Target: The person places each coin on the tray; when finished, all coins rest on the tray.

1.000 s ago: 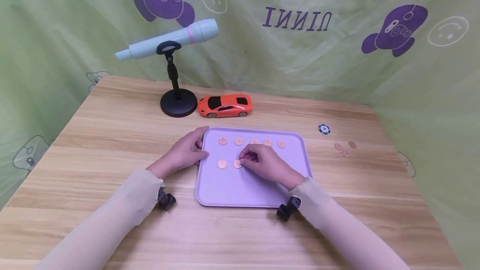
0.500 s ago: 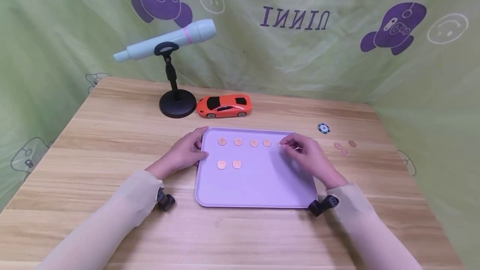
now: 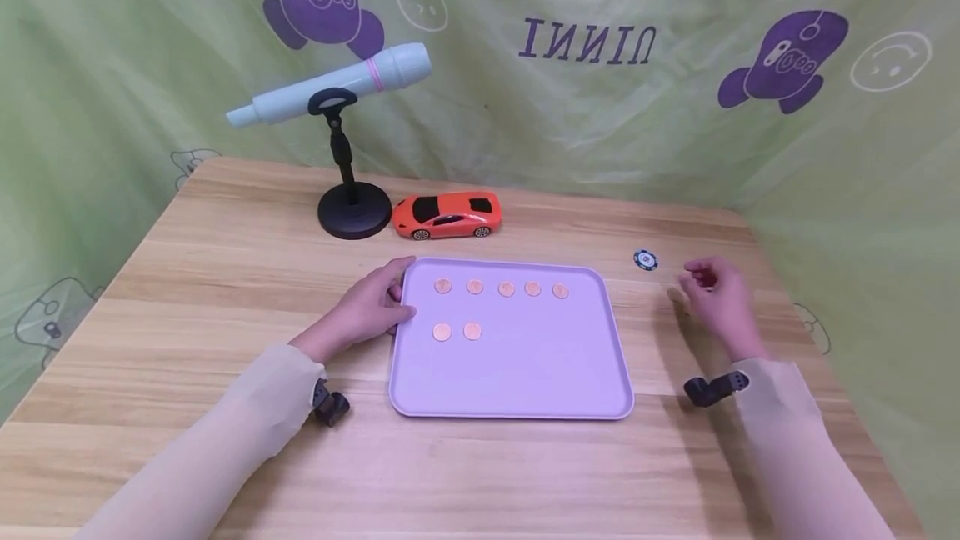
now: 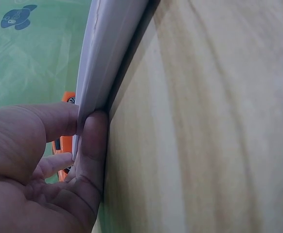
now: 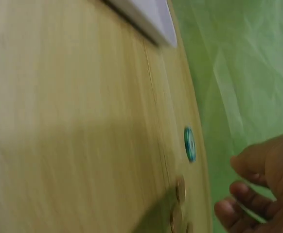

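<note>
My left hand [image 3: 362, 308] grips the left rim of a lilac tray [image 3: 517, 382]; in the left wrist view, the thumb and a finger [image 4: 94, 138] pinch the tray's edge close over the wood. On the tray lie several copper coins [image 3: 506, 289] in a back row, with two more coins [image 3: 442, 332] in front at the left. To the right of the tray, my right hand [image 3: 722, 307] hovers with loosely bent fingers and nothing between them. Loose coins [image 5: 180, 189] lie below it on the table, mostly hidden by the hand in the head view.
Near the right hand lies a blue-and-white poker chip [image 3: 646, 260]. An orange toy car [image 3: 447, 216] stands behind the tray, beside a light-blue toy microphone [image 3: 330, 88] on a black stand [image 3: 355, 211]. A green printed curtain [image 3: 600, 123] hangs behind the wooden table [image 3: 465, 482].
My right hand has left the front row of coins on the tray and moved right, past the rim, to over the loose coins. The left hand has kept its hold.
</note>
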Demonstrator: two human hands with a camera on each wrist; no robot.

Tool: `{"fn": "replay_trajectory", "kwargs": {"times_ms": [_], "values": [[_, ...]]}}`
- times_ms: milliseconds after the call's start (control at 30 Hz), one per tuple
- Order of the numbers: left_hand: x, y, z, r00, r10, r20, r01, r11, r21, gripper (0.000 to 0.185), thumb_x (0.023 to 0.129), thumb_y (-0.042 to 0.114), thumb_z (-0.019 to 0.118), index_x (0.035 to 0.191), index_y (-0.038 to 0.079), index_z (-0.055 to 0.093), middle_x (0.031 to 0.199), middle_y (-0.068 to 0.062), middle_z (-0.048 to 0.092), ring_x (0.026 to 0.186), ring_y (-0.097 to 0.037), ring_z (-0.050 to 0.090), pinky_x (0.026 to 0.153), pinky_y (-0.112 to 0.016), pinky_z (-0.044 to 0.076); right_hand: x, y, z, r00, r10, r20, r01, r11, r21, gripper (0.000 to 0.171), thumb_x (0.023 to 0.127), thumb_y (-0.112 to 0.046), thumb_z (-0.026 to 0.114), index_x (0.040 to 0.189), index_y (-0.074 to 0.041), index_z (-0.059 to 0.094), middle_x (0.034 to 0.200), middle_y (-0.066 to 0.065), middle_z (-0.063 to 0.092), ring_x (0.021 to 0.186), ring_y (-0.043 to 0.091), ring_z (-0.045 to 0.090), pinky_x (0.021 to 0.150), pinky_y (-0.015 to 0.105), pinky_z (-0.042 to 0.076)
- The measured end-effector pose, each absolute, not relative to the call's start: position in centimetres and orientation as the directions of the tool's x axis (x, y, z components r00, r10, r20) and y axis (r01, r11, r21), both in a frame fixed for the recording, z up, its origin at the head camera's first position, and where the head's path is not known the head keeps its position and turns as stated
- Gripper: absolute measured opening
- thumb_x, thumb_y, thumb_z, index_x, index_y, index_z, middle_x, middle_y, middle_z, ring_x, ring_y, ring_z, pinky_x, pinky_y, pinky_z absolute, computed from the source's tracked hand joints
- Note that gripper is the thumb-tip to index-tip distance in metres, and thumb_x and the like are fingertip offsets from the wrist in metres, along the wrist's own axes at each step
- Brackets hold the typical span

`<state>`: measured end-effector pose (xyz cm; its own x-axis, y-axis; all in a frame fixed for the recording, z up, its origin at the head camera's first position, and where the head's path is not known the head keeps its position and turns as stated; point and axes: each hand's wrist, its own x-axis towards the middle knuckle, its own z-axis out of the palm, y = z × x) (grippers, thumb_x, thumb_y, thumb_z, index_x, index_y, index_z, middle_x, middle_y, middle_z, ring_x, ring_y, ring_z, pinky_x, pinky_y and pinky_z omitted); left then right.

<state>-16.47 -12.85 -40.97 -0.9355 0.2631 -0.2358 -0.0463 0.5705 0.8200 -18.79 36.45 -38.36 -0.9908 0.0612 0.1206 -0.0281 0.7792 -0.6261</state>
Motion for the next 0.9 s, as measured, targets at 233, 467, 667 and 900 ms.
{"fn": "replay_trajectory", "kwargs": {"times_ms": [233,467,667,900], "values": [[-16.5,-12.9,-41.0,-0.937,0.267,-0.224,-0.036,0.565,0.824,0.079,0.096,0.001,0.066,0.164,0.005,0.027,0.109,-0.02,0.052,0.068,-0.015,0.059,0.064,-0.028,0.062,-19.4,40.2,-38.0,-0.993,0.099,-0.06,0.115,0.827,-0.551,0.051,0.107,-0.02,0.054,0.143,0.016,0.046,0.142,0.043,0.045,0.126,0.056,0.046,0.102,0.065,0.047],[-16.5,-12.9,-41.0,-0.934,0.269,-0.234,-0.046,0.56,0.827,0.079,0.097,0.001,0.066,0.165,0.005,0.026,0.11,-0.02,0.052,0.069,-0.016,0.06,0.065,-0.029,0.063,-19.9,41.7,-39.1,-0.998,0.0,-0.066,0.03,0.89,-0.454,0.038,0.106,-0.012,0.058,0.133,0.015,0.057,0.13,0.041,0.059,0.118,0.056,0.057,0.101,0.068,0.05],[-16.5,-12.9,-40.9,-0.935,0.27,-0.23,-0.041,0.562,0.826,0.078,0.097,0.001,0.066,0.164,0.005,0.026,0.109,-0.02,0.052,0.069,-0.016,0.06,0.065,-0.03,0.063,-20.0,41.7,-39.9,-1.0,-0.009,0.018,-0.016,0.903,-0.428,0.028,0.101,-0.003,0.06,0.121,0.016,0.065,0.119,0.04,0.065,0.111,0.055,0.061,0.096,0.068,0.051],[-16.4,-12.9,-41.0,-0.934,0.271,-0.233,-0.044,0.561,0.826,0.078,0.097,0.001,0.066,0.164,0.005,0.026,0.108,-0.019,0.052,0.068,-0.015,0.06,0.063,-0.027,0.062,-20.3,41.3,-39.6,-0.998,-0.04,0.041,-0.053,0.91,-0.411,0.026,0.098,0.003,0.06,0.118,0.018,0.063,0.113,0.04,0.065,0.104,0.054,0.063,0.089,0.061,0.054]]}}
